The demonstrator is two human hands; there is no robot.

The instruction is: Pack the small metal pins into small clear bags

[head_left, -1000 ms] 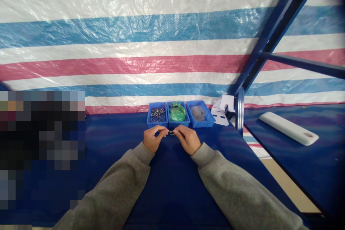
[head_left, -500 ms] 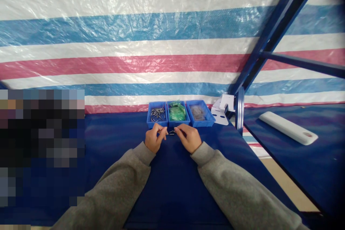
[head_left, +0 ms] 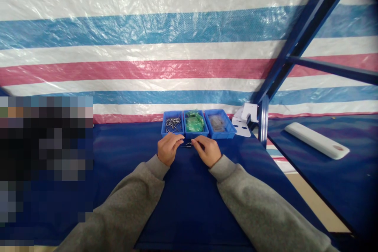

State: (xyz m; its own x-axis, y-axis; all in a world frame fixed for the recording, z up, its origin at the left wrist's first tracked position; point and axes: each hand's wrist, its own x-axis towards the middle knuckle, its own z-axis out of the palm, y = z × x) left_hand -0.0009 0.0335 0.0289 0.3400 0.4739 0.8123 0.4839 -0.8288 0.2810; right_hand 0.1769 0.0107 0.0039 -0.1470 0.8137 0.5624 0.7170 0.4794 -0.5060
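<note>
My left hand (head_left: 169, 149) is curled, thumb and index finger pressed together in front of the left bin; anything between them is too small to make out. Opposite it, my right hand (head_left: 208, 151) makes a pinch, and what its fingertips hold cannot be made out. Small thin metal pieces (head_left: 186, 145) lie on the blue tabletop between the two hands, close to the right fingertips. Just behind stand three blue bins: one with many metal pins (head_left: 173, 124) resembling rivets, one with a green plastic bag (head_left: 194, 122), one with clear plastic bags (head_left: 217, 123).
White cut-out sheets (head_left: 245, 120) lean right of the bins, by a blue metal post (head_left: 262, 122). A long white case (head_left: 317, 140) lies on the second table, across a gap. Striped sheeting (head_left: 147, 55) hangs behind. The left side is blurred out.
My left hand has shifted slightly left, and its fingers have drawn together from a looser, more spread pose. My right hand stays almost still.
</note>
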